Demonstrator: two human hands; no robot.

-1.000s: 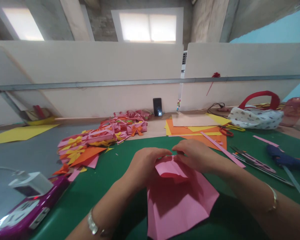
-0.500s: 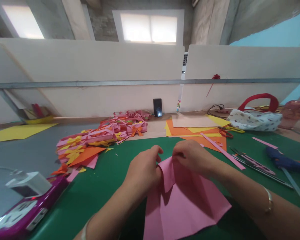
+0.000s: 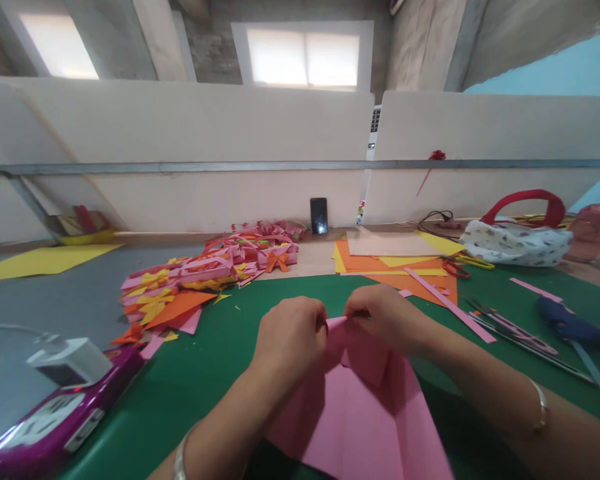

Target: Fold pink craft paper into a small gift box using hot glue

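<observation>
A creased sheet of pink paper (image 3: 360, 420) stretches from my fingers down past the bottom of the view, over a green mat (image 3: 210, 380). Its far end is folded over, forming a flap. My left hand (image 3: 293, 337) pinches the far edge on the left, fingers curled. Close by on the right, my right hand (image 3: 387, 313) grips the same edge with closed fingers. The fingertips are partly hidden behind the knuckles. Bracelets circle both wrists.
Left lie a heap of pink, orange and yellow paper pieces (image 3: 195, 267) and a purple power strip (image 3: 55, 427). Orange sheets (image 3: 415, 289), scissors (image 3: 455, 269), tweezers (image 3: 520, 333), a blue glue gun (image 3: 575, 325) and a cloth basket (image 3: 517, 241) sit right. A phone (image 3: 319, 216) leans behind.
The folded flap has shifted from the left to the right side of the sheet's far end. My left fingers have closed onto the edge, and the paper's lower part has swung left.
</observation>
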